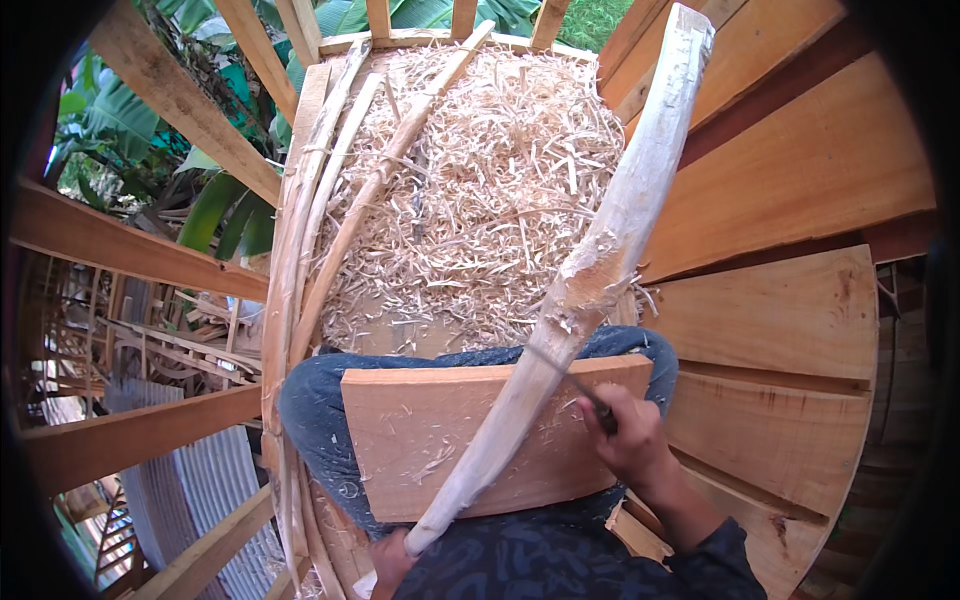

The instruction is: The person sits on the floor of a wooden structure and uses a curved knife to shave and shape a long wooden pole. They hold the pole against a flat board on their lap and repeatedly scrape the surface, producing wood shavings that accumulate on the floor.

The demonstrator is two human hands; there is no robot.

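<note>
A long, pale, debarked tree branch point(640, 190) slants from my lap up to the far right. Around its middle is a rough, orange-brown patch. Its near end is held in my left hand point(390, 563), closed and partly cut off from sight by my dark shirt. My right hand point(632, 430) is wrapped round the dark handle of a knife point(606, 414). The thin blade reaches left across the branch, just below the rough patch; whether its edge bites into the wood cannot be made out. Beneath the branch, a flat wooden board point(420, 430) rests across my thighs, with a few shavings on it.
Curled wood shavings point(480, 190) cover the floor ahead. Long stripped poles point(345, 235) lie along the left edge, beside open wooden rails point(140, 240). Plank boards point(770, 330) rise close on my right. Beyond the rails are leafy plants point(120, 120) and corrugated sheeting point(215, 500).
</note>
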